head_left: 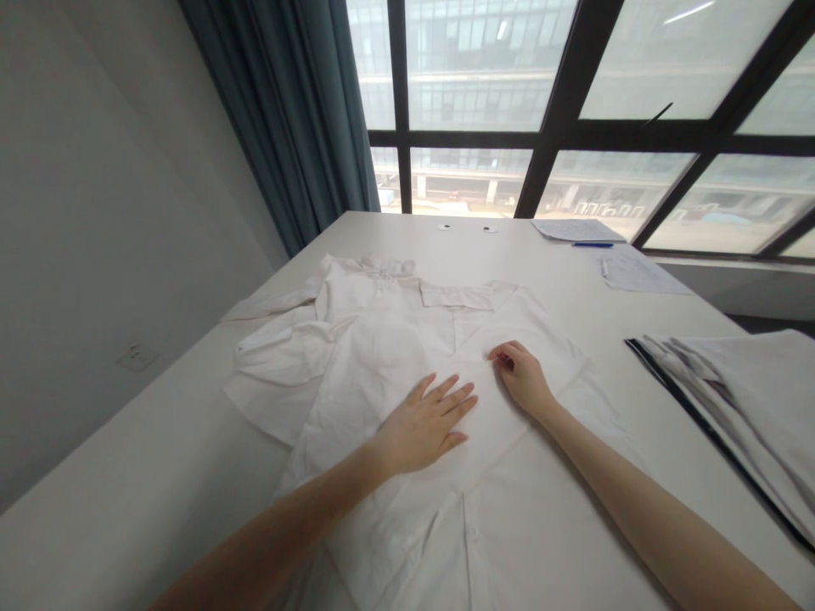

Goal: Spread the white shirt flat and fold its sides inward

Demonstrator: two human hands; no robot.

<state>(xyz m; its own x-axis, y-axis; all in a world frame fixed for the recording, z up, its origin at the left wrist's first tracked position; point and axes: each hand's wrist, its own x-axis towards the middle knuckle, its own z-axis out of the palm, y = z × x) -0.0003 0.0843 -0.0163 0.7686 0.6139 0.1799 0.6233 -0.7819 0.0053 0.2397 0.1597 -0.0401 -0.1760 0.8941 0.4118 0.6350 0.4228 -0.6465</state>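
A white shirt [395, 348] lies spread over the table, its collar end away from me and one puffed, gathered sleeve [283, 352] out to the left. My left hand [429, 424] rests flat on the middle of the cloth, palm down with fingers apart. To its right, my right hand [519, 373] is closed in a pinch at the shirt's upper front. Whatever is between those fingertips, if anything, is too small to make out. Folds and an opening run down the cloth near the bottom of the view.
A stack of folded white and grey fabric [751, 399] with a black edge lies at the right. Papers [579, 231] and a blue pen [592, 245] are at the far right of the white table [191, 475]. Beyond stand windows and a blue curtain [299, 110]; a wall is on the left.
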